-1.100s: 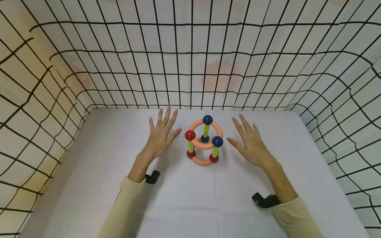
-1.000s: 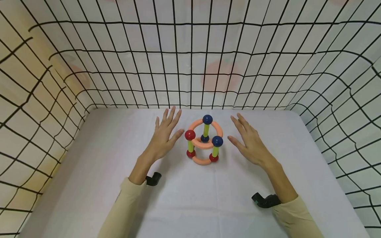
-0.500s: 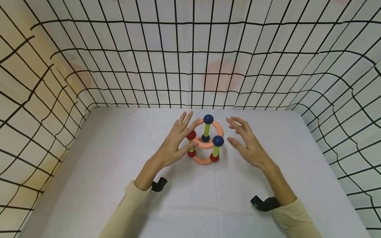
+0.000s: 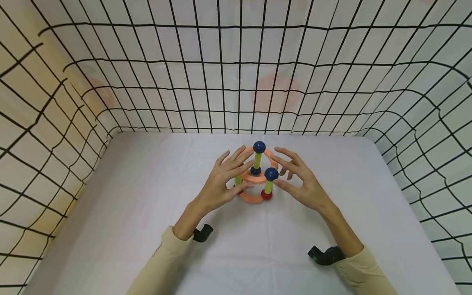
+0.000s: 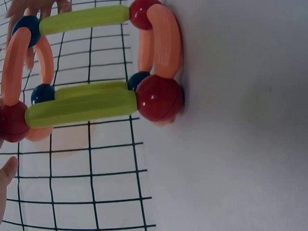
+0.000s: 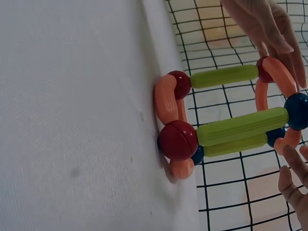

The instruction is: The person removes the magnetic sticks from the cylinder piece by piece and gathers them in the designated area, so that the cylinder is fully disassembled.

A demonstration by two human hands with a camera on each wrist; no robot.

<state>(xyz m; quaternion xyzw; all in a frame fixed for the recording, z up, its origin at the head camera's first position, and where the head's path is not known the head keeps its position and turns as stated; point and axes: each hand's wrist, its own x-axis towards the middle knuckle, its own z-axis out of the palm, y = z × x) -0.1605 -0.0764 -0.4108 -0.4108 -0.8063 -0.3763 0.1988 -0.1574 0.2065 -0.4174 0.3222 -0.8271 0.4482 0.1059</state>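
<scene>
Before me on the white surface stands a small frame of building sticks and balls (image 4: 268, 187). It has two curved orange rings joined by upright green rods (image 5: 82, 109), with red and blue balls (image 6: 299, 110) at the joints. My left hand (image 4: 221, 180) is at its left side with fingers extended, hiding the upper red ball in the head view. The left wrist view shows the left thumb (image 5: 8, 169) apart from that red ball. My right hand (image 4: 304, 182) is at the right side, fingers loosely bent close to the upper blue ball; whether they touch is unclear.
A black wire grid (image 4: 239, 63) rises behind the surface and along both sides. White cloth (image 4: 236, 254) covers the surface. A black camera mount (image 4: 326, 256) sits at the right wrist, another black mount (image 4: 203, 233) at the left.
My left hand has moved right, from beside the frame to over its left side. My right hand has shifted slightly left, its fingers bending more. The frame stands in place.
</scene>
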